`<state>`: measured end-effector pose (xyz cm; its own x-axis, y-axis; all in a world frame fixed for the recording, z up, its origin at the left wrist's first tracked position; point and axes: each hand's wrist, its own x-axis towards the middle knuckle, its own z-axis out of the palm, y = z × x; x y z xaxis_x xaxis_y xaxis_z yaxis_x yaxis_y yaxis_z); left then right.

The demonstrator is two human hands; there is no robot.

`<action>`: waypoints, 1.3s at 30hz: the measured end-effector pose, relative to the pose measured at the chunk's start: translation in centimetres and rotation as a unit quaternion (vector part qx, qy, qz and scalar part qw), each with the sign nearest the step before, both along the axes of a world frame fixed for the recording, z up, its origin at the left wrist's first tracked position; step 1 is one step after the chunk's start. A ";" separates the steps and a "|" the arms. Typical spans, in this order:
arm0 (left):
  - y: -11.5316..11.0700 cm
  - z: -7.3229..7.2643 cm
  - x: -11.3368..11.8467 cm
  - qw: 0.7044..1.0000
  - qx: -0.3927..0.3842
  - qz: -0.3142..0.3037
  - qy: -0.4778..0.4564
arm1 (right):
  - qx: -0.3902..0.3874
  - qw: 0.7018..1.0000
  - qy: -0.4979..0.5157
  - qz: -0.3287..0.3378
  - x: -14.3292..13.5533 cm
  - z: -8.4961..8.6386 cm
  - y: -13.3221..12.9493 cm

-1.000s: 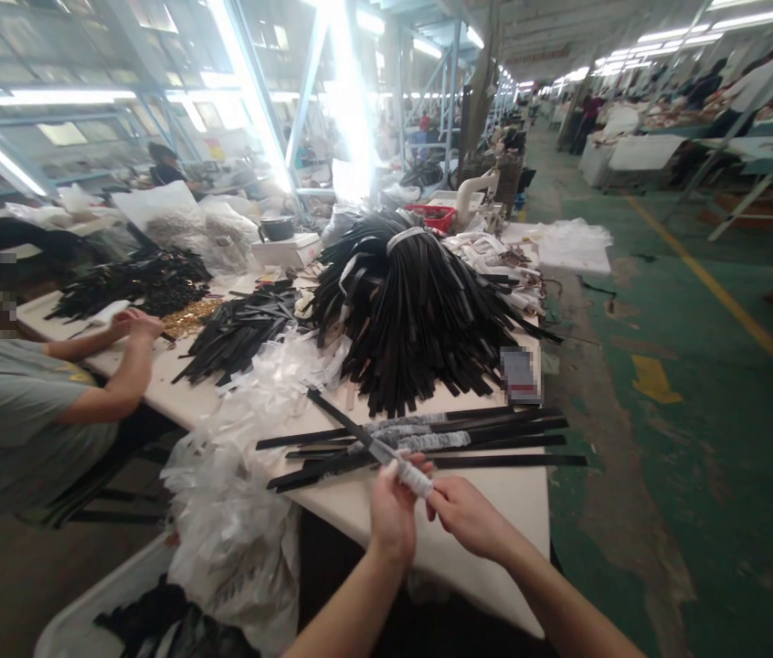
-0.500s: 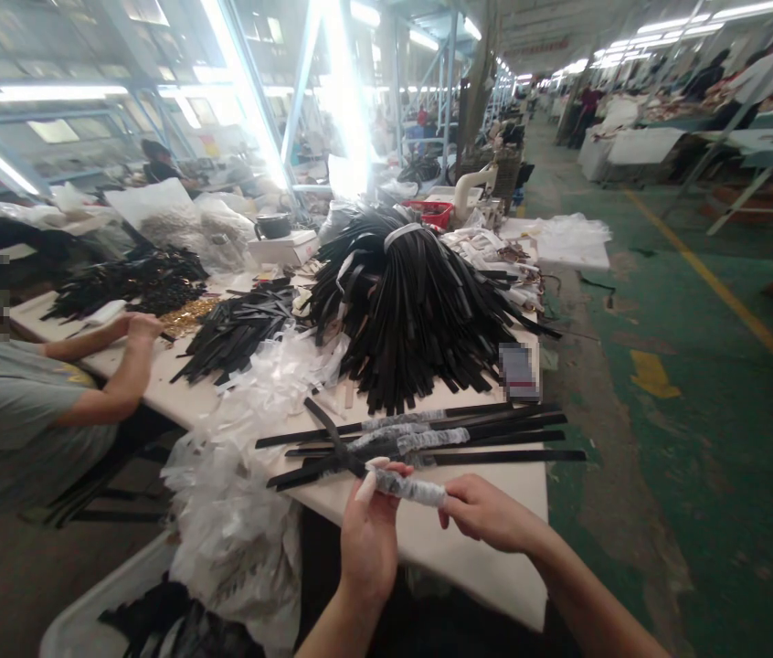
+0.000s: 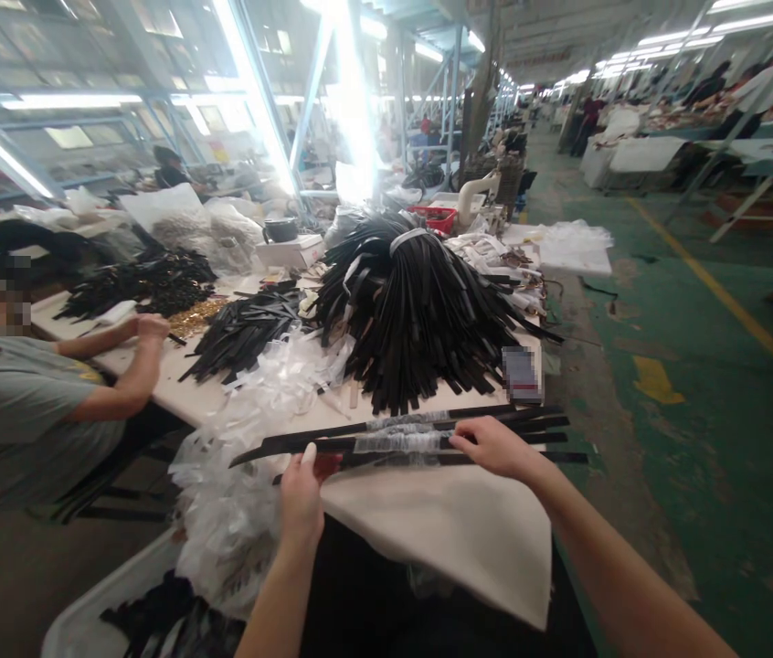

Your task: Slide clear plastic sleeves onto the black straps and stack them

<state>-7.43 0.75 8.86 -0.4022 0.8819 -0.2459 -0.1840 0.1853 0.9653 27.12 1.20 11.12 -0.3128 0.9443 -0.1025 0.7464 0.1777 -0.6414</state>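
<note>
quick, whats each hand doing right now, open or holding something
Left hand: closed, holding a black strap left of its whitish wrap.
Right hand: closed, pinching the same strap at the wrap's right end.

A: What are you logging, left side?
B: Co-worker (image 3: 23, 411) in a grey shirt is sitting at the desk (image 3: 441, 521); gold-coloured bits (image 3: 198, 317) are lying scattered nearby.
A: Farther back?
B: Dark pot (image 3: 280, 229) is standing on a white box (image 3: 291, 253). Red basket (image 3: 436, 219) is showing just left of a curved, cream-coloured machine part (image 3: 472, 192).
A: Right side?
B: Green floor (image 3: 722, 457) is carrying a yellow arrow (image 3: 657, 379), with a yellow line (image 3: 722, 283) running past it. Translucent plastic (image 3: 577, 241) is lying loosely heaped beyond.
A: Overhead?
B: Tube lights (image 3: 71, 100) are glowing; distant figures (image 3: 588, 119) are appearing too small for detail.
</note>
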 end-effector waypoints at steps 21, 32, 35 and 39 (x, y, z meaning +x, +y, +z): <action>3.7 -4.9 1.6 0.680 0.185 -0.403 0.583 | 0.062 0.986 -0.154 -0.016 3.9 -7.2 1.7; 5.8 -4.8 3.4 0.662 0.200 -0.460 0.556 | 0.097 0.986 -0.134 0.010 1.3 -8.3 2.9; 6.5 -4.3 2.6 0.650 0.218 -0.468 0.557 | 0.095 0.986 -0.137 0.006 2.9 -8.4 2.6; 6.9 -4.3 1.2 0.624 0.224 -0.482 0.572 | 0.053 0.987 -0.148 0.042 3.8 -8.8 2.0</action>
<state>-6.26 7.62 4.60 0.6827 0.7268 0.0750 0.6622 -0.6589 0.3569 30.88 3.21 2.29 -0.3624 0.9262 -0.1040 0.8778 0.3016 -0.3721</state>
